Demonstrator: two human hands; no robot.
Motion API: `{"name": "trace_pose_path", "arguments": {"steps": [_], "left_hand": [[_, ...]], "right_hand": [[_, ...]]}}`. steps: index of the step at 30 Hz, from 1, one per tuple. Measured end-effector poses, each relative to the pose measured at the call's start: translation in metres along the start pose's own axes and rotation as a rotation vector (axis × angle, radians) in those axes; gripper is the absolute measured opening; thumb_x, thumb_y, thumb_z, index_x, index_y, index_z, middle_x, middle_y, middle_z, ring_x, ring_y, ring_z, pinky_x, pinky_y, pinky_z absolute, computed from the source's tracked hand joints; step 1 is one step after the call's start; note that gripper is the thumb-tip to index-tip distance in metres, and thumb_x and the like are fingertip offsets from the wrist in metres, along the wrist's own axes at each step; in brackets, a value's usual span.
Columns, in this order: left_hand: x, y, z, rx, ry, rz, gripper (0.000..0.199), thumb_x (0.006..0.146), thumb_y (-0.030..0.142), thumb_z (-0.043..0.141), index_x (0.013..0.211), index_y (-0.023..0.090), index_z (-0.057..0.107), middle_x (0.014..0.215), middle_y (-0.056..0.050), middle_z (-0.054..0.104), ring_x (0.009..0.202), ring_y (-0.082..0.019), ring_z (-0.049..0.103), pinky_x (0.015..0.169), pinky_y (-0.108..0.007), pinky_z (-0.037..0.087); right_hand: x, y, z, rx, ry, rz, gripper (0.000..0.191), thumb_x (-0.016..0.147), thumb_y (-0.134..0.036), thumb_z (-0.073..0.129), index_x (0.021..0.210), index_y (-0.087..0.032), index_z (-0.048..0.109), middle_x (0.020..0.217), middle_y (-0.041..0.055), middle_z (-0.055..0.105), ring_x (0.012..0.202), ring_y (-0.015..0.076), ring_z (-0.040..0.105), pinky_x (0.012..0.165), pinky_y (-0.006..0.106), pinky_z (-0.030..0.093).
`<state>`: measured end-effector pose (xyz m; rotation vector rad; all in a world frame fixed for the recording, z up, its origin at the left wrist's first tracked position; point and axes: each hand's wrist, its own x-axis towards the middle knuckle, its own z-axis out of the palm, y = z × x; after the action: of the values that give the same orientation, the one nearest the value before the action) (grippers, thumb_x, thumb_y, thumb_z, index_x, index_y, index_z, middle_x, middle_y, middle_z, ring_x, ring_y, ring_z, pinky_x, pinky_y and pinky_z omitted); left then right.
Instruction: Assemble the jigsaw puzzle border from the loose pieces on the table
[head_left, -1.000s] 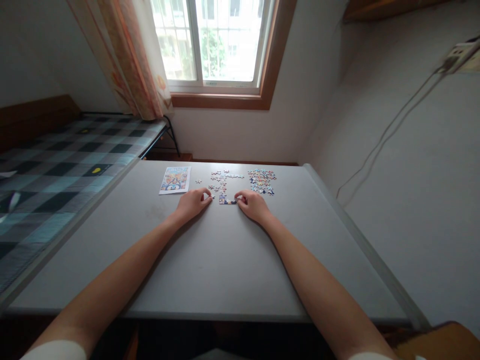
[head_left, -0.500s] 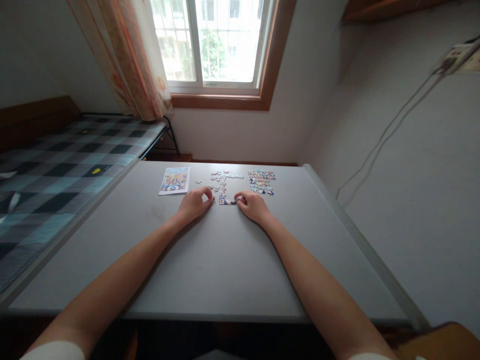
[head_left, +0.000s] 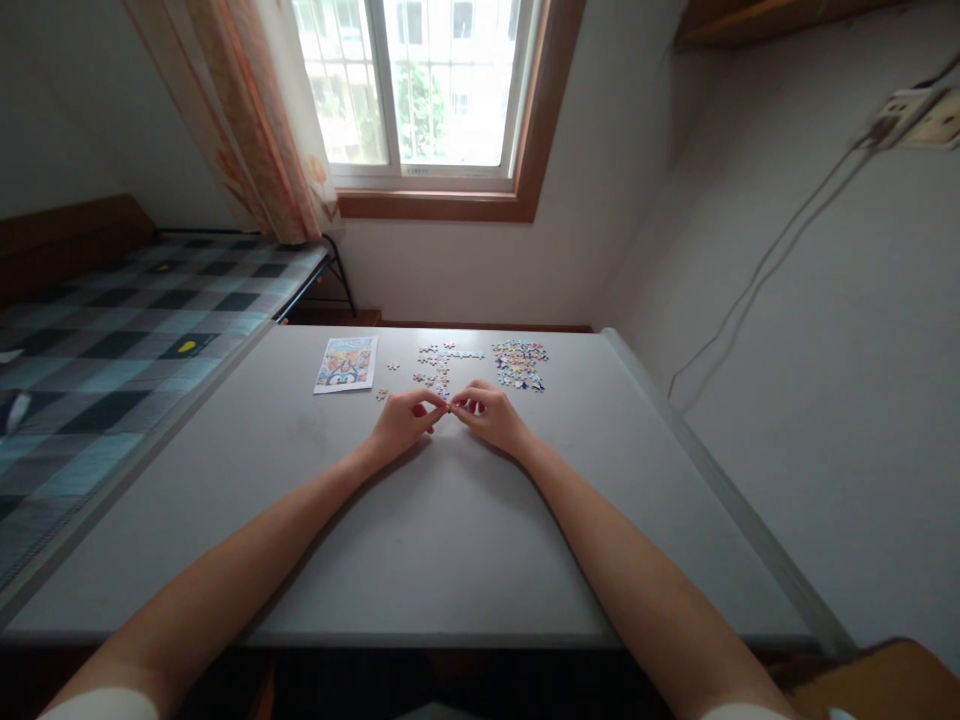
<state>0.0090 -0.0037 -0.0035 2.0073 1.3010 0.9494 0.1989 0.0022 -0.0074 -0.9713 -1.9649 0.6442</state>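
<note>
My left hand (head_left: 405, 422) and my right hand (head_left: 491, 418) meet fingertip to fingertip near the middle of the table. Both are pinched on a tiny dark puzzle piece (head_left: 448, 408), partly hidden by the fingers. Just beyond my fingertips runs a joined puzzle strip (head_left: 442, 375), linking up to a pale horizontal strip (head_left: 465, 355). The lower part of the joined puzzle is covered by my hands. Loose puzzle pieces (head_left: 424, 379) lie left of the strip, and a single piece (head_left: 382, 394) rests just beyond my left hand.
A heap of puzzle pieces (head_left: 519, 362) is at the back right. The colourful picture sheet (head_left: 345, 364) lies at the back left of the grey table (head_left: 465, 540). A bed (head_left: 172, 320) stands to the left; a wall with a hanging cable (head_left: 739, 290) is at the right.
My left hand has moved right and slightly nearer, and my right hand has moved left, so their fingertips now meet. The loose piece beyond my left hand has come into view.
</note>
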Motion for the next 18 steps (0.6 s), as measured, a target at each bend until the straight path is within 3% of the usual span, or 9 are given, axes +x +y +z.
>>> {"name": "trace_pose_path", "arguments": {"steps": [4, 10, 18], "left_hand": [[0.0, -0.001, 0.0, 0.146, 0.009, 0.123, 0.023, 0.086, 0.036, 0.053, 0.094, 0.021, 0.067, 0.078, -0.001, 0.067, 0.059, -0.009, 0.059, 0.059, -0.02, 0.044], [-0.003, 0.003, -0.002, 0.501, -0.174, 0.186, 0.033, 0.089, 0.036, 0.048, 0.119, 0.029, 0.062, 0.061, 0.004, 0.06, 0.056, -0.011, 0.054, 0.058, -0.022, 0.036], [-0.003, 0.003, -0.002, 0.522, -0.204, 0.204, 0.032, 0.091, 0.039, 0.046, 0.114, 0.031, 0.066, 0.068, 0.001, 0.066, 0.06, -0.012, 0.056, 0.058, -0.022, 0.033]], "right_hand": [[0.003, 0.007, -0.003, 0.086, 0.065, 0.104, 0.022, 0.08, -0.036, 0.061, 0.077, -0.016, 0.067, 0.076, 0.0027, 0.061, 0.064, 0.0108, 0.054, 0.06, 0.024, 0.045], [0.008, 0.022, -0.017, 0.31, 0.222, 0.336, 0.03, 0.071, -0.045, 0.066, 0.075, -0.015, 0.063, 0.067, 0.0032, 0.065, 0.059, 0.0133, 0.06, 0.058, 0.026, 0.047], [0.01, 0.027, -0.013, 0.334, 0.211, 0.307, 0.025, 0.069, -0.039, 0.068, 0.078, -0.016, 0.066, 0.071, 0.0036, 0.068, 0.061, 0.0137, 0.06, 0.06, 0.027, 0.049]]}}
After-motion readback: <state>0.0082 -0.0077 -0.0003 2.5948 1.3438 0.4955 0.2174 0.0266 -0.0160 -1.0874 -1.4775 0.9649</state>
